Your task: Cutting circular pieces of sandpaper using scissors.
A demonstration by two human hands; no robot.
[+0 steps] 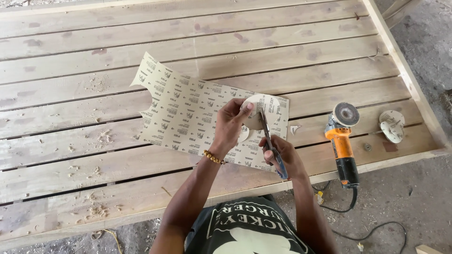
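**Scissors at the disc's right edge, blades running away from the body**

- Left hand (pixel 231 123) holds a round cut piece of sandpaper (pixel 254 113) up above the slatted wooden platform (pixel 70 155); thumb on the disc's face, fingers closed behind it.
- Right hand (pixel 282 157) is closed around the handles of a pair of scissors (pixel 269 141). How far the blades stand apart cannot be told at this size.
- Key relation: the disc lies up and slightly left of the right hand. The scissors' long axis runs from the handles near the body up toward the disc, a little tilted left, and the tips meet the disc at its right-hand edge. The left hand is the nearer one to the disc; the right reaches it only through the blades.
- Directly below both hands lies the large sandpaper sheet (pixel 188 113), flat on the slats, with curved bites out of its left edge.
- Well to the right: an orange angle grinder (pixel 341 141) lying along the boards, and beside it a loose backing disc (pixel 391 124). Wood shavings are scattered on the slats at left.
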